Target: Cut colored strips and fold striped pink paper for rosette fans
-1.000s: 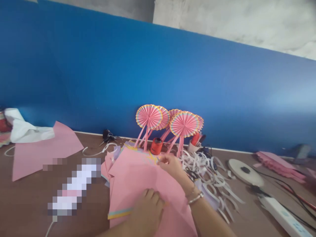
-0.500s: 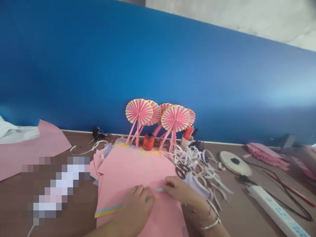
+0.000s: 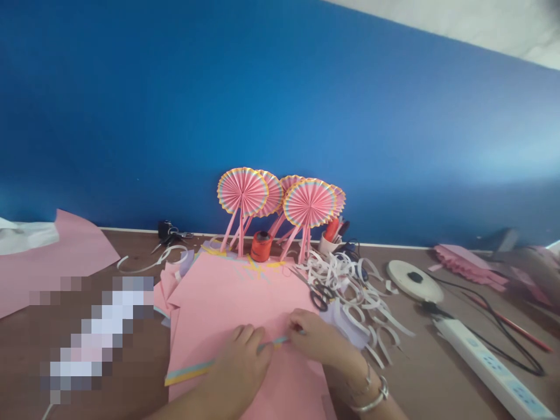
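Note:
A sheet of pink paper [image 3: 245,297] lies on a stack of pink sheets in front of me. Along its lower edge run a yellow strip [image 3: 186,379] and a light blue strip [image 3: 192,371]. My left hand [image 3: 242,364] rests flat across the strips, fingers stretched forward and pressing on the paper. To its right, my right hand [image 3: 312,335] is closed in a pinch on the far end of the blue strip. Between the two hands a short length of blue shows, with a bit of yellow just below it. My palms hide the rest of the strips.
Behind the paper stand several pleated pink paper fans [image 3: 242,192] and a red spool [image 3: 261,248]. Scissors [image 3: 319,297] and curled white strips [image 3: 336,268] lie to the right, near a power strip [image 3: 490,367]. Another person's arm [image 3: 536,265] shows at far right.
Between my hands, the blue strip now spans the gap, where earlier it showed only in short pieces. My left hand stays on the paper. The whole view has shifted slightly.

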Demonstrator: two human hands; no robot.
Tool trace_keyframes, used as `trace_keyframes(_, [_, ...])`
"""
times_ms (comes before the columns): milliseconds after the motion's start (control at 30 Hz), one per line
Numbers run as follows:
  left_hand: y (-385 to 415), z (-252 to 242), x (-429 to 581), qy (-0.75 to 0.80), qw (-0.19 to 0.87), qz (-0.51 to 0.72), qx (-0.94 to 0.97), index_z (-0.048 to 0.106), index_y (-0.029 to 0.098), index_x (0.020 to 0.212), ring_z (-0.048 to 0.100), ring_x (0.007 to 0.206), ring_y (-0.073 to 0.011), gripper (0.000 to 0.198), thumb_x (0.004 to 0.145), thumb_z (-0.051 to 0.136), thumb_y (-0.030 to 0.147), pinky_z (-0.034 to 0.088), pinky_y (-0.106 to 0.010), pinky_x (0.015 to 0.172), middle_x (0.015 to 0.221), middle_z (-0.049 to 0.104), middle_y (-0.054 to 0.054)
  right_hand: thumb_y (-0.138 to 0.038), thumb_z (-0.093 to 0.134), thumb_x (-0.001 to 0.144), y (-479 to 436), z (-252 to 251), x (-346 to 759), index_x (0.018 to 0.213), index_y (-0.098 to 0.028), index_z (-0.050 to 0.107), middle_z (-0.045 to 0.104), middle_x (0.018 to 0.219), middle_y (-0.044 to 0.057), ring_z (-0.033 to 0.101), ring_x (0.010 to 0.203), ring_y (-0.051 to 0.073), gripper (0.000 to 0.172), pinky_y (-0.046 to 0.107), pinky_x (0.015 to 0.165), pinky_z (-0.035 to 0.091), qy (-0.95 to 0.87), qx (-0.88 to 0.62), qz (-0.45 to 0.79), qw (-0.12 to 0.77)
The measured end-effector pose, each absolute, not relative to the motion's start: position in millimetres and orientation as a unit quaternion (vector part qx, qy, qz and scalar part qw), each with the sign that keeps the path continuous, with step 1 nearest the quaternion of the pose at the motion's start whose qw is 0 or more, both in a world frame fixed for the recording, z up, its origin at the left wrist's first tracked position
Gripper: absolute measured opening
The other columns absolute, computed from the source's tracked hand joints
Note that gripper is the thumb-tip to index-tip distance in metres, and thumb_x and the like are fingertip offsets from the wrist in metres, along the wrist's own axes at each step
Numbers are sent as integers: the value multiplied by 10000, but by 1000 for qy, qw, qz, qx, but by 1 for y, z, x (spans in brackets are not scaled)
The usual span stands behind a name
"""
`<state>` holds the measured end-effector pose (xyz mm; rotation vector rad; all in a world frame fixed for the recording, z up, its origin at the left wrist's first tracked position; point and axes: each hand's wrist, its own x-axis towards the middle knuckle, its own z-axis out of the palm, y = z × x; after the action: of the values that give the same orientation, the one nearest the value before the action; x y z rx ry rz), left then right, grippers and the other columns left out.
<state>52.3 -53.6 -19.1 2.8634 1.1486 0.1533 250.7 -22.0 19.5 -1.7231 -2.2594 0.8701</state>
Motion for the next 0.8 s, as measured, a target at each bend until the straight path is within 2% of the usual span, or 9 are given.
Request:
trace_keyframes(467, [-53,-19,53,377,23,48,925,552,197,992,467,848,-240,153,865,471,173,361,-374,734,974,559,-68,-78,430,711,-22,20,248,595,-164,505,526,679,-5,439,642,110,163,215,599,324,-759,-580,286,76])
trace_keyframes(800, [-54,-17,54,374,14,51,926,554,183,971,471,838,-224,144,863,464,149,348,-363,735,949,559,-67,-70,411,716,-25,23,244,691,-164,589,599,787,42,498,720,136,203,238,679,350,-754,-603,252,55])
